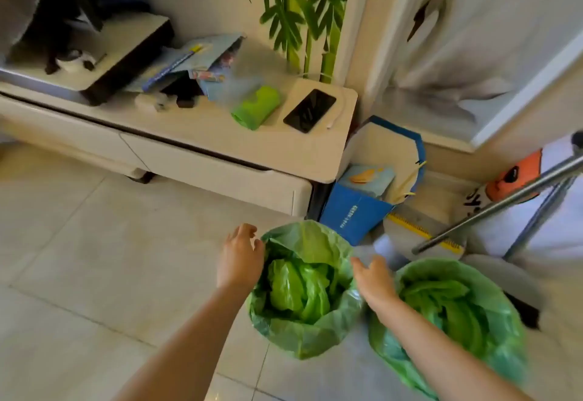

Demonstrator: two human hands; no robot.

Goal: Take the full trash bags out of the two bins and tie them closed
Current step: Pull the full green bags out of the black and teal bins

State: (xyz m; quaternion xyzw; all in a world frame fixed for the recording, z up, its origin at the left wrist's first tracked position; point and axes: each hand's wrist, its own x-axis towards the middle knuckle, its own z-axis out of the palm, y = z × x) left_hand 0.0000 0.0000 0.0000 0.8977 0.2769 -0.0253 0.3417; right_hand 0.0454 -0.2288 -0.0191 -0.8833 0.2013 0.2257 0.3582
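Note:
Two bins lined with green trash bags stand side by side on the tiled floor. The left bag (303, 334) is folded over its bin's rim and holds crumpled green plastic. The right bag (492, 312) is the same and sits partly under my right forearm. My left hand (241, 258) hovers at the left rim of the left bag, fingers spread, holding nothing. My right hand (375, 284) is over the gap between the two bins, at the left bag's right rim, fingers apart and empty.
A low white cabinet (195, 148) stands behind the bins with a green roll of bags (255, 107) and a phone (309, 110) on top. A blue paper bag (362, 211) leans behind the left bin. Metal legs (504, 205) cross at the right.

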